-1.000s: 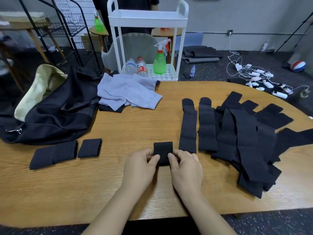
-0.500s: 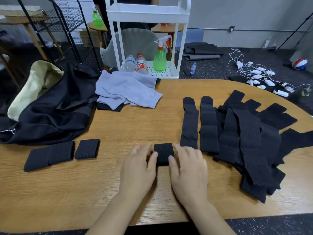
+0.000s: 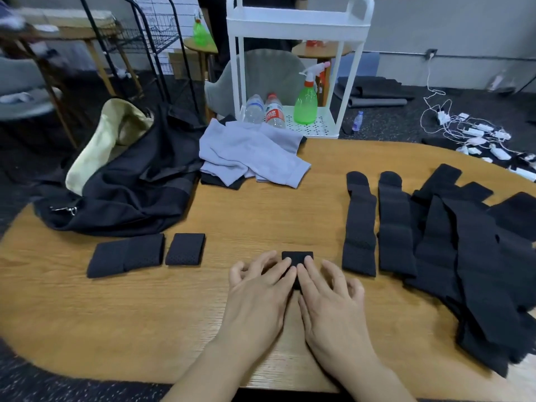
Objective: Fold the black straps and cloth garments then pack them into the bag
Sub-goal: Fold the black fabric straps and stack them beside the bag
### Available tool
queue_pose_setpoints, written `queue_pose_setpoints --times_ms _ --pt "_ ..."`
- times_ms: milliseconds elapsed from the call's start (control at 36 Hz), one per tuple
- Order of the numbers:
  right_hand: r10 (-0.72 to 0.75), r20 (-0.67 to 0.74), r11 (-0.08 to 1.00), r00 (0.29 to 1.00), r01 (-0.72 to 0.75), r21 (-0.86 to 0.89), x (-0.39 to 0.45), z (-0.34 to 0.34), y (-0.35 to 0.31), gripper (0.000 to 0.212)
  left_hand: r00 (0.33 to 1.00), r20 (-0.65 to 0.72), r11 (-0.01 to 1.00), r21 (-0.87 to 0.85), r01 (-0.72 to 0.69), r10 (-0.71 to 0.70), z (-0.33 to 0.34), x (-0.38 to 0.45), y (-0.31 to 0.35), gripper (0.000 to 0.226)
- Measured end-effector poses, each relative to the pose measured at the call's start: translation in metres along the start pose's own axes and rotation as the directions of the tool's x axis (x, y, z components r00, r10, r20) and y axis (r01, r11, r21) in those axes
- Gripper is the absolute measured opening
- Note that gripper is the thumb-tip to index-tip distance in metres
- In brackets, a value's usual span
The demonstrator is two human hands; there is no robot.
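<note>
ITEM: folded strap [image 3: 297,258], small black square, on desk [image 3: 261,210]
CHANGE: a sec ago both hands pinched its near edge w/ thumbs & fingers; half a sec ago they flanked it; now left hand [image 3: 261,281] & right hand [image 3: 327,285] lie flat on top, fingers spread, index tips pressing the pad down. Hands side by side, nearly touching, not curled round anything
MEANING (judged): fold on this strap looks finished, pressing to set the crease; it prob. goes next to the done ones. Packing not begun
POSITION: strap directly under & just beyond the fingertips; only its far half shows, near half hidden by fingers
DONE PILE: two folded straps, smaller [image 3: 185,249] & longer [image 3: 126,255], left of left hand, well apart from it, side by side
TO DO: two flat straps [image 3: 359,227] [image 3: 396,224] just beyond-right of right hand; loose strap heap [image 3: 478,256] further right, overlapping, count unclear
GARMENTS: grey cloth [image 3: 252,152], crumpled, unfolded, far beyond left hand, a dark piece under it
BAG: black bag [image 3: 124,181], mouth open, pale lining, far beyond-left, partly on desk edge
PROGRESS (judged): early; most straps & the cloth remain
</note>
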State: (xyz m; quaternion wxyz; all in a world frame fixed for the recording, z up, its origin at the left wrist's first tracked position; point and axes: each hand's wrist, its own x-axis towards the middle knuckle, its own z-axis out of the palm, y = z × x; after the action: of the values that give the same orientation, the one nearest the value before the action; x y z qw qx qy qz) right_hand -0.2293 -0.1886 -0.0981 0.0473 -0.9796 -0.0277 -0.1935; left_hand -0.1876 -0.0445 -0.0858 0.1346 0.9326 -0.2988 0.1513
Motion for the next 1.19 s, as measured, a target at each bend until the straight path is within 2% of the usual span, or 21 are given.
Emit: queue_pose_setpoints --times_ms 56,167,278,500,611,750,889,1028,1111,1194 --pt "-0.024 -0.009 1.0 1.0 0.024 -0.006 0.008 0.006 -0.011 0.044 1.0 -0.016 1.0 0.016 0.015 -0.015 -0.005 -0.003 -0.012 0.03" --pt "-0.066 -0.033 0.998 0.997 0.066 -0.005 0.026 0.018 -0.041 0.046 0.997 0.018 0.996 0.05 0.075 -0.076 -0.017 -0.011 -0.04 0.042" --pt "-0.095 -0.022 0.996 0.995 0.095 0.001 0.042 0.031 -0.068 0.05 0.99 0.041 0.983 0.125 0.133 -0.139 -0.028 -0.017 -0.067 0.044" --pt "-0.149 0.006 0.989 0.989 0.149 0.014 0.066 0.046 -0.101 0.062 0.969 -0.019 0.961 0.126 0.248 -0.248 -0.035 -0.035 -0.112 0.034" --pt "-0.167 0.028 0.986 0.986 0.166 0.024 0.075 0.049 -0.111 0.06 0.945 0.063 0.946 0.075 0.316 -0.321 -0.035 -0.035 -0.119 0.064" --pt "-0.188 0.054 0.982 0.981 0.188 0.0 0.085 0.052 -0.119 0.061 0.925 0.076 0.927 0.073 0.367 -0.372 -0.033 -0.028 -0.12 0.069" --pt "-0.187 0.103 0.982 0.977 0.188 -0.001 0.09 0.051 -0.117 0.06 0.928 0.049 0.928 0.083 0.364 -0.369 -0.034 -0.027 -0.119 0.065" --pt "-0.194 0.178 0.977 0.965 0.174 0.12 0.082 0.04 -0.102 0.054 0.938 0.051 0.934 0.125 0.334 -0.342 -0.036 -0.025 -0.115 0.073" --pt "-0.103 0.099 0.991 0.99 0.093 0.097 0.073 0.026 -0.074 0.053 0.963 0.014 0.956 0.126 0.267 -0.271 -0.035 -0.021 -0.102 0.075" --pt "-0.003 -0.039 1.0 0.999 0.002 -0.03 0.064 0.011 -0.032 0.053 0.985 -0.031 0.982 0.073 0.173 -0.171 -0.027 -0.016 -0.084 0.07"
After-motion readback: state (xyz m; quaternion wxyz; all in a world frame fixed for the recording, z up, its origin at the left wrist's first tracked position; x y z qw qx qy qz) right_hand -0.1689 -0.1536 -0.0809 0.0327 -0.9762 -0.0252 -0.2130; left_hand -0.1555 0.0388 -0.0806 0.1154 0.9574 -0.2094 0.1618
